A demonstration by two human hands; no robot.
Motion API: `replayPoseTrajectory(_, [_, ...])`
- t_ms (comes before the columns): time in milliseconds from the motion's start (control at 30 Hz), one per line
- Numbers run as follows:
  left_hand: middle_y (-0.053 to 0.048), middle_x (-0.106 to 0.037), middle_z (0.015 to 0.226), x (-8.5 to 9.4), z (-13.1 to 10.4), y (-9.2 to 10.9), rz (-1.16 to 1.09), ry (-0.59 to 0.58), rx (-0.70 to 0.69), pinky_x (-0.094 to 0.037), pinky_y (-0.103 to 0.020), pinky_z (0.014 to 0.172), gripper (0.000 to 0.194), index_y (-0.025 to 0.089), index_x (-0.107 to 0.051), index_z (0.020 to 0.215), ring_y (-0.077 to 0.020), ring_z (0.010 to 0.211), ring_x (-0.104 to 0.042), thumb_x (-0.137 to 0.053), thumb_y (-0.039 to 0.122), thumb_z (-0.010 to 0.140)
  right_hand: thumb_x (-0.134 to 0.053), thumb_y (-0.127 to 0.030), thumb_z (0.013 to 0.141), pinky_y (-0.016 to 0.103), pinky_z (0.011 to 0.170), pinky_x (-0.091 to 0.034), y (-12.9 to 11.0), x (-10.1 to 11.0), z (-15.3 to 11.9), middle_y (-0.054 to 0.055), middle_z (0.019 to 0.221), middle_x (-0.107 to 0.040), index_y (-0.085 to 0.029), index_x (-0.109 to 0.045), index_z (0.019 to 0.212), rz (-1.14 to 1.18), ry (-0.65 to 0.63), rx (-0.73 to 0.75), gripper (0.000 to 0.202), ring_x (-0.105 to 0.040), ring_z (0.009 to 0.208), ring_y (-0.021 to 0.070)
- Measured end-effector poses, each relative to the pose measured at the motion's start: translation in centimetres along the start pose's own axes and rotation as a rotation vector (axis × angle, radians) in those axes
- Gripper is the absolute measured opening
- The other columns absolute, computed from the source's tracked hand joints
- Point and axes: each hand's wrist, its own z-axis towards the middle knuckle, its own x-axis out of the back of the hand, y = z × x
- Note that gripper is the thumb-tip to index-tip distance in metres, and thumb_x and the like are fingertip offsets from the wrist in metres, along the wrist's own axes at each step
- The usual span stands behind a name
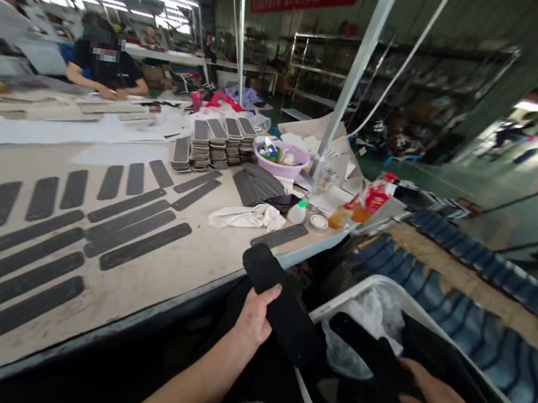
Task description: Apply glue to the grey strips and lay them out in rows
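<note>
My left hand (pixel 256 315) is closed around a long black strip (pixel 284 309) with rounded ends, the thumb lying on its face. The strip slants down over my lap, just off the table edge. At the lower right, my right hand (pixel 441 402) has its thumb and fingers around another dark strip (pixel 368 350), over a white bin (pixel 367 284). Clear plastic bags (pixel 354 345) bulge in that bin, partly behind the strip. Where the right-hand strip ends near my palm is hard to see against the dark cloth.
Rows of dark strips (pixel 144 246) lie on the table (pixel 212 253). Beyond are stacked strips (pixel 201 146), a purple basin (pixel 282 157), a white cloth (pixel 247 216), a green-capped bottle (pixel 298 212) and a metal post (pixel 356 67). Blue curved pieces (pixel 435 296) lie right. A person (pixel 105 67) works across the table.
</note>
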Motion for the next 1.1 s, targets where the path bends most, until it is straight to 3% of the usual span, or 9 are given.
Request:
replayPoseTrajectory(100, [-0.007,-0.070,0.081,0.8,-0.4,0.9,-0.004,0.014,-0.001,-0.055,-0.038,0.076,0.042,0.014,-0.061,0.094,-0.0224,0.074,-0.068,-0.082,0.020,0.057,-0.056,-0.036,0.077,0.039,0.089,-0.053,-0.7,0.5,-1.4,0.012,0.112,-0.066,-0.017,-0.054,0.122,0.003,-0.102,-0.014,0.049,-0.063,0.104,0.0300])
replayPoseTrajectory(233, [-0.005,-0.070,0.079,1.2,-0.9,1.5,-0.032,0.063,-0.037,-0.056,-0.036,0.075,0.041,0.015,-0.060,0.092,-0.0212,0.071,-0.068,-0.081,0.016,0.057,-0.053,-0.050,0.080,0.048,0.081,-0.053,-4.0,3.8,-3.2,0.014,0.107,-0.068,-0.017,-0.049,0.127,-0.077,0.081,0.002,0.058,-0.066,0.091,0.0341])
replayPoseTrajectory(367, [-0.004,-0.070,0.078,0.9,-1.5,1.2,-0.031,0.039,-0.028,-0.056,-0.035,0.075,0.039,0.016,-0.061,0.091,-0.0204,0.071,-0.068,-0.081,0.015,0.057,-0.053,-0.051,0.085,0.043,0.087,-0.052,-10.5,7.9,-3.6,0.011,0.117,-0.063,-0.023,-0.044,0.133,0.078,0.297,0.088,0.057,-0.063,0.101,0.0307])
replayPoseTrajectory(433, [-0.005,-0.070,0.079,0.8,-2.1,0.7,-0.019,0.019,-0.006,-0.056,-0.036,0.076,0.037,0.016,-0.061,0.091,-0.0205,0.071,-0.068,-0.080,0.015,0.059,-0.052,-0.045,0.089,0.037,0.089,-0.052,-14.7,8.2,-2.4,0.008,0.122,-0.060,-0.025,-0.046,0.131,0.275,0.266,0.164,0.047,-0.061,0.106,0.0257])
replayPoseTrajectory(600, [-0.010,-0.071,0.088,1.4,-3.6,0.8,-0.096,-0.023,0.151,-0.054,-0.040,0.083,0.029,0.013,-0.064,0.096,-0.0253,0.083,-0.068,-0.070,0.024,0.070,-0.047,-0.030,0.092,0.037,0.094,-0.048,-23.2,2.5,3.2,0.006,0.116,-0.062,-0.023,-0.049,0.128,0.450,0.173,0.394,0.036,-0.060,0.105,0.0218])
replayPoseTrajectory(767, [-0.015,-0.070,0.097,4.2,-4.9,2.7,-0.253,-0.162,0.110,-0.050,-0.043,0.089,0.062,0.011,-0.065,0.107,-0.0305,0.096,-0.065,-0.055,0.064,0.076,-0.045,-0.024,0.089,0.042,0.094,-0.047,-26.5,-5.7,7.1,0.011,0.104,-0.058,-0.017,-0.056,0.116,0.350,0.272,0.415,0.030,-0.057,0.103,0.0251])
replayPoseTrajectory(833, [-0.015,-0.069,0.100,5.4,-5.1,2.9,-0.230,-0.105,0.032,-0.051,-0.042,0.088,0.063,0.012,-0.064,0.108,-0.0303,0.096,-0.065,-0.062,0.064,0.072,-0.044,-0.024,0.089,0.041,0.098,-0.045,-27.0,-8.0,7.6,0.012,0.113,-0.054,-0.018,-0.055,0.118,0.372,0.249,0.421,0.032,-0.054,0.109,0.0247])
replayPoseTrajectory(1033, [-0.014,-0.069,0.101,6.9,-5.1,3.5,-0.062,0.093,-0.205,-0.053,-0.038,0.082,0.053,0.013,-0.058,0.112,-0.0261,0.088,-0.067,-0.077,0.033,0.067,-0.061,-0.031,0.077,0.046,0.101,-0.041,-27.5,-8.7,7.0,0.013,0.129,-0.052,-0.017,-0.015,0.148,0.453,-0.056,0.359,0.086,-0.050,0.121,0.0282])
replayPoseTrajectory(1100, [-0.013,-0.069,0.100,6.3,-5.4,5.0,0.019,0.067,-0.296,-0.053,-0.038,0.080,0.056,0.013,-0.056,0.115,-0.0254,0.085,-0.067,-0.077,0.031,0.067,-0.068,-0.030,0.070,0.044,0.098,-0.044,-27.9,-7.6,7.3,0.012,0.123,-0.058,-0.017,-0.021,0.146,0.519,-0.178,0.374,0.091,-0.056,0.114,0.0287])
